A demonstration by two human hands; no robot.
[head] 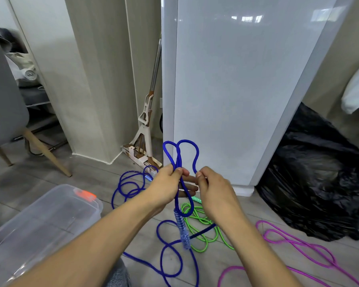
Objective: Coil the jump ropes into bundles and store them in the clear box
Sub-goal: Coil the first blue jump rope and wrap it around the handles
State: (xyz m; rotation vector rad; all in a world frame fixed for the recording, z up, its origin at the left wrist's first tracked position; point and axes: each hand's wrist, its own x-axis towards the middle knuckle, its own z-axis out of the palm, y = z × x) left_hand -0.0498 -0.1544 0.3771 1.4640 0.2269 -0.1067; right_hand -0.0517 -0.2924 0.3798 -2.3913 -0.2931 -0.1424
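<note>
While the left hand [166, 186] grips gathered loops of the blue rope [180, 154], the right hand [214, 189] pinches the same rope just beside it. Its patterned handle [181, 228] dangles below them. On the floor, the clear box [39, 220] sits left, the green rope [203, 226] and purple rope [298, 247] right.

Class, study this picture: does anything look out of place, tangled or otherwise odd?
Nothing is damaged. The green rope and purple rope sprawl uncoiled on the floor, and the blue rope, gripped by the left hand and right hand, crosses over the green one. The clear box holds no ropes.
</note>
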